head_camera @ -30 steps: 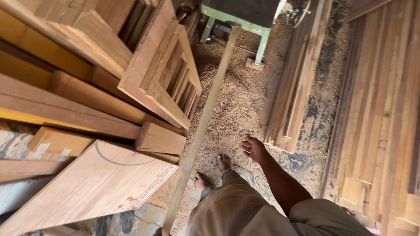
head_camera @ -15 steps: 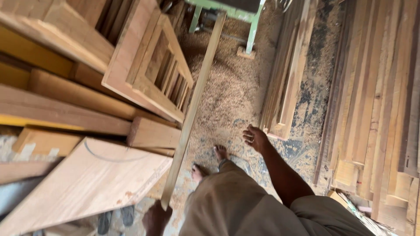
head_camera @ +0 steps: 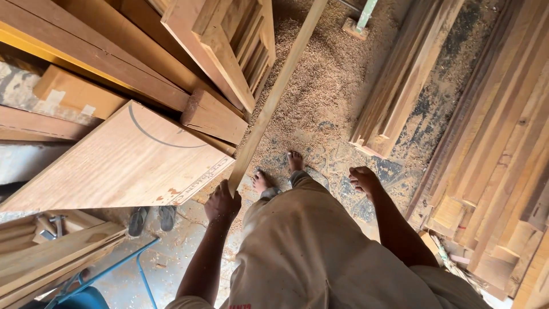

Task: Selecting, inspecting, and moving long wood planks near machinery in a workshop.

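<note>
Sawdust floor (head_camera: 320,97) lies open toward 12 o'clock between board stacks. My left hand (head_camera: 222,204) grips the slat's (head_camera: 278,91) near end; right hand (head_camera: 363,180) hangs loosely curled, empty, at 3 o'clock.

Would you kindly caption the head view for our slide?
Left hand gripping a long wooden strip above a sawdust-covered floor; right hand empty.

Single head cam, looking steeply down along the person's front at the sawdust floor (head_camera: 320,97). Close range: torso and bare feet fill lower centre. Stacked boards (head_camera: 114,166) crowd the left of frame, leaning planks (head_camera: 503,143) the right. No second view, so nothing is shared.
</note>
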